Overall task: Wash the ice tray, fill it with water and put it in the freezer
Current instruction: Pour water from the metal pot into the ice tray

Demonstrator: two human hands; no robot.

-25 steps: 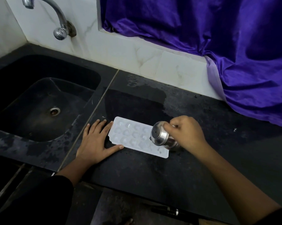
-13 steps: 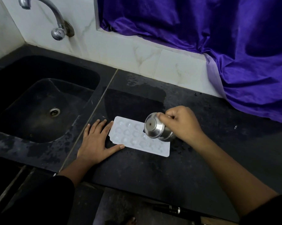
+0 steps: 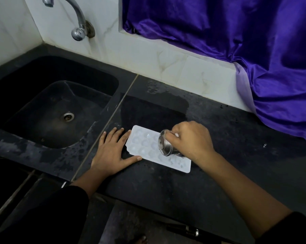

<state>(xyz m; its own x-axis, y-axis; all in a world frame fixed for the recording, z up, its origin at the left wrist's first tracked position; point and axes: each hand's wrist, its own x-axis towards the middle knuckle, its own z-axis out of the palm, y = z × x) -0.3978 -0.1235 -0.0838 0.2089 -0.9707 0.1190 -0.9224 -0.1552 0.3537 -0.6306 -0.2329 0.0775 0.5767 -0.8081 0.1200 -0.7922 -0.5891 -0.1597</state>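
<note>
Head view: looked like mid-fill to me — ice tray (image 3: 143, 143) flat on the table (image 3: 166, 191), washing probably done, freezer trip not yet made. Right hand (image 3: 189, 140) had its grip clamped round a tipped steel cup (image 3: 164, 146), the tray right beneath it. Left hand (image 3: 111, 152) lay flat, fingers spread, holding nothing — thumb and forefinger touching the tray's edge beside them.

White ice tray (image 3: 143, 143) on black countertop (image 3: 166, 189)
</note>
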